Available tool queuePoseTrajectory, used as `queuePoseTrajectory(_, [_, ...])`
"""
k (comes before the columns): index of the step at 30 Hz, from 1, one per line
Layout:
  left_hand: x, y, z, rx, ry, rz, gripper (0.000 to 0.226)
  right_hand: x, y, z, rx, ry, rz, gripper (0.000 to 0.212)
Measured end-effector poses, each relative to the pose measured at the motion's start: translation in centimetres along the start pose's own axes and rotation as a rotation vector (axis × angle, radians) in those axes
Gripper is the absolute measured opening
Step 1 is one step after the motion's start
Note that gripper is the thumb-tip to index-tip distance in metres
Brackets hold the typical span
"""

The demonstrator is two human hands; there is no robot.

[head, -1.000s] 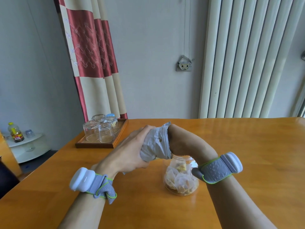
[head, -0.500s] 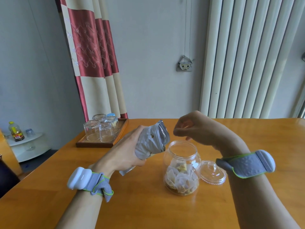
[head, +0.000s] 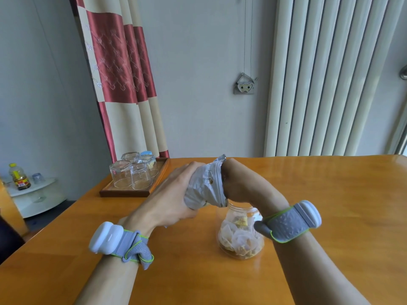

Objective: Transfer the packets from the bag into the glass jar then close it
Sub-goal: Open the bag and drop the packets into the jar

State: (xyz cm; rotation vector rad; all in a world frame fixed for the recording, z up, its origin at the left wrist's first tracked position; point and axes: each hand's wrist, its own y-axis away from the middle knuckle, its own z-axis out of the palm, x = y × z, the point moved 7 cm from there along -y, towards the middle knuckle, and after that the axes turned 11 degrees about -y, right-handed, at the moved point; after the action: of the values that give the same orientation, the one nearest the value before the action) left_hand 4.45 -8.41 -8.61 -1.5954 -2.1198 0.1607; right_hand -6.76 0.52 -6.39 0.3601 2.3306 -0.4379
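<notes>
My left hand (head: 174,199) grips a crumpled silver-grey bag (head: 204,188), held tilted with its mouth to the right, just above the glass jar (head: 240,236). My right hand (head: 242,183) is thrust into the bag's mouth, its fingers hidden inside. The jar stands open on the wooden table (head: 330,216) and holds several pale mesh packets (head: 237,236) with yellowish contents. My right wrist covers the spot where the jar's lid lay, so the lid is hidden.
A wooden tray (head: 132,191) with several upturned glasses (head: 132,175) sits at the table's far left. A low white shelf (head: 35,194) with a bottle stands off the table's left edge. A curtain and vertical blinds hang behind.
My right hand, which was out over the jar half a second ago, has gone back into the bag's mouth. The bag has swung over the jar. The lid is now covered by my wrist.
</notes>
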Motion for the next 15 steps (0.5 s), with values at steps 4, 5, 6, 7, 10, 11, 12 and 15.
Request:
queuePoseTrajectory(4, [-0.4, 0.1, -0.2, 0.003, 0.042, -0.008, 0.084, 0.1, 0.4, -1.5, 0.069, -0.091, 0.008, 0.021])
queuePoseTrajectory(5, [-0.6, 0.1, -0.2, 0.005, 0.052, -0.017, 0.084, 0.1, 0.5, -2.1, 0.080, -0.141, 0.004, 0.016])
queuePoseTrajectory(6, [-0.8, 0.1, -0.1, 0.003, 0.060, -0.026, 0.083, 0.1, 0.7, -2.7, 0.091, -0.178, -0.008, 0.012])
queuePoseTrajectory(7, [-1.1, 0.2, -0.1, 0.001, 0.061, -0.038, 0.082, 0.0, 0.8, -3.4, 0.109, -0.197, -0.026, 0.012])
queuePoseTrajectory(10, [-1.9, 0.5, 0.1, -0.009, 0.035, -0.070, 0.082, 0.7, 1.3, -5.4, 0.178, -0.250, -0.021, 0.011])
queuePoseTrajectory(11, [-2.1, 0.6, 0.1, -0.013, 0.026, -0.079, 0.083, 1.2, 1.5, -5.9, 0.177, -0.248, -0.006, 0.009])
queuePoseTrajectory(12, [-2.3, 0.6, 0.2, -0.016, 0.019, -0.088, 0.085, 1.6, 1.6, -6.2, 0.165, -0.230, 0.016, 0.009])
queuePoseTrajectory(15, [-2.8, 0.7, 0.2, -0.025, 0.023, -0.109, 0.086, 3.1, 1.9, -6.3, 0.099, -0.107, 0.101, 0.008])
